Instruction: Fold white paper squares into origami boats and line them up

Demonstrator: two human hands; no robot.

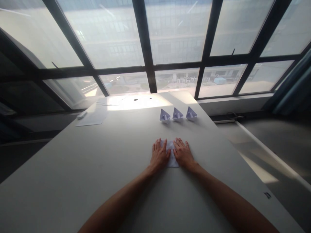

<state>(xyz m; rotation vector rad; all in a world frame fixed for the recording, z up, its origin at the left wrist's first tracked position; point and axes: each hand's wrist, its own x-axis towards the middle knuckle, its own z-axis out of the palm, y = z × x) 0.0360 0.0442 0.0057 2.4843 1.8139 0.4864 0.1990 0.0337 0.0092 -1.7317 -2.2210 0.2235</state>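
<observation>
A folded sheet of white paper (172, 158) lies flat on the grey table (97, 168) in front of me. My left hand (159, 154) lies flat on its left part with fingers stretched forward. My right hand (182, 152) presses flat on its right part, fingers also extended. The two hands nearly touch over the paper's middle. Beyond them, three folded paper boats stand in a row: left boat (165, 116), middle boat (177, 114), right boat (191, 113).
Loose white sheets (91, 118) and a pen-like object (82, 114) lie at the table's far left corner. A large dark-framed window (145, 48) fills the background. A lower ledge runs along the right (267, 152).
</observation>
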